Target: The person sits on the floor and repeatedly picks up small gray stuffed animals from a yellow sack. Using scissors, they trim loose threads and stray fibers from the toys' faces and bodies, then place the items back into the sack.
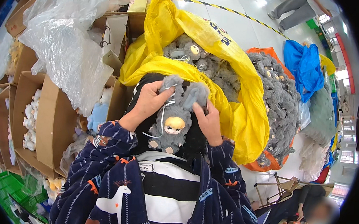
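A grey plush doll (171,130) with long furry ears and a hard doll face rests upright on my dark lap, facing me. My left hand (150,103) pinches one ear and a white string (163,115), which trails down beside the doll's body. The other ear is gripped between the thumb and fingers of my right hand (208,122). Right beyond the doll, a yellow woven sack (248,126) lies open with many similar grey plush dolls (228,80) inside.
Cardboard boxes (52,123) holding white plush toys stand at left, under clear plastic sheeting (66,44). An orange sack of grey plush (273,102) and a blue bag (303,71) are at right. A seated person (294,205) is at lower right; another stands at the far right.
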Tool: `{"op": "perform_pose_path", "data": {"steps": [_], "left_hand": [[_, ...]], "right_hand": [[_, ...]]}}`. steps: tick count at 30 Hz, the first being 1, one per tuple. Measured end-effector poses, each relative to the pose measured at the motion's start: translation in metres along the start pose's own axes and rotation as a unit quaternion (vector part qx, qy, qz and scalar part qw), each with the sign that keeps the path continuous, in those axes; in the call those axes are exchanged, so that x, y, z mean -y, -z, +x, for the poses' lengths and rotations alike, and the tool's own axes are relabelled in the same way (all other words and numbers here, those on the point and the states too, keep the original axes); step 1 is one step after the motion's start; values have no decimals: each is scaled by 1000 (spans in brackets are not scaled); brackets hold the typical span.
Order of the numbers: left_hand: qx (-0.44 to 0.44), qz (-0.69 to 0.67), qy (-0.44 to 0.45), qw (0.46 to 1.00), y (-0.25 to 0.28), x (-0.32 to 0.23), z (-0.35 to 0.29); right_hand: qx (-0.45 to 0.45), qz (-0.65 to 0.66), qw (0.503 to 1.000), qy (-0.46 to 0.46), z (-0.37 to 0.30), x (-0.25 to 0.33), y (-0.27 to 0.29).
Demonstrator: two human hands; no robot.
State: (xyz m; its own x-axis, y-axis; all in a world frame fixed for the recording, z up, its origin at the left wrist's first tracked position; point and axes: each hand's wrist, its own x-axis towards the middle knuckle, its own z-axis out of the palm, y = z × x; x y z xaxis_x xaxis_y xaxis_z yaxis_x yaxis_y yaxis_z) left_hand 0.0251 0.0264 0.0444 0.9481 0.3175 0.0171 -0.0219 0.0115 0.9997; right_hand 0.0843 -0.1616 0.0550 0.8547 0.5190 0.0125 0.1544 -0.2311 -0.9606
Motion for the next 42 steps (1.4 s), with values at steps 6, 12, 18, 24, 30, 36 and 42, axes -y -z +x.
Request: {"op": "perform_pose_path", "data": {"steps": [6, 12, 18, 24, 30, 36, 42], "left_hand": [[-5, -59, 3, 998, 1, 6, 2], [-82, -84, -27, 993, 25, -4, 6], [63, 177, -16, 982, 26, -39, -47], [-4, -40, 106, 994, 56, -19, -44], [-197, 91, -108, 970, 68, -28, -39], [208, -247, 237, 916, 5, 3, -46], [140, -390, 281, 866, 8, 12, -21]], "right_hand": [[134, -16, 989, -63, -36, 10, -29], [109, 52, 990, -67, -32, 0, -39], [58, 89, 991, -79, -27, 8, -36], [27, 52, 997, -47, -24, 12, -29], [-10, 83, 995, -61, -8, 14, -25], [-32, 148, 988, -40, 3, 15, -35], [-31, 13, 999, 38, -3, 12, -14]]}}
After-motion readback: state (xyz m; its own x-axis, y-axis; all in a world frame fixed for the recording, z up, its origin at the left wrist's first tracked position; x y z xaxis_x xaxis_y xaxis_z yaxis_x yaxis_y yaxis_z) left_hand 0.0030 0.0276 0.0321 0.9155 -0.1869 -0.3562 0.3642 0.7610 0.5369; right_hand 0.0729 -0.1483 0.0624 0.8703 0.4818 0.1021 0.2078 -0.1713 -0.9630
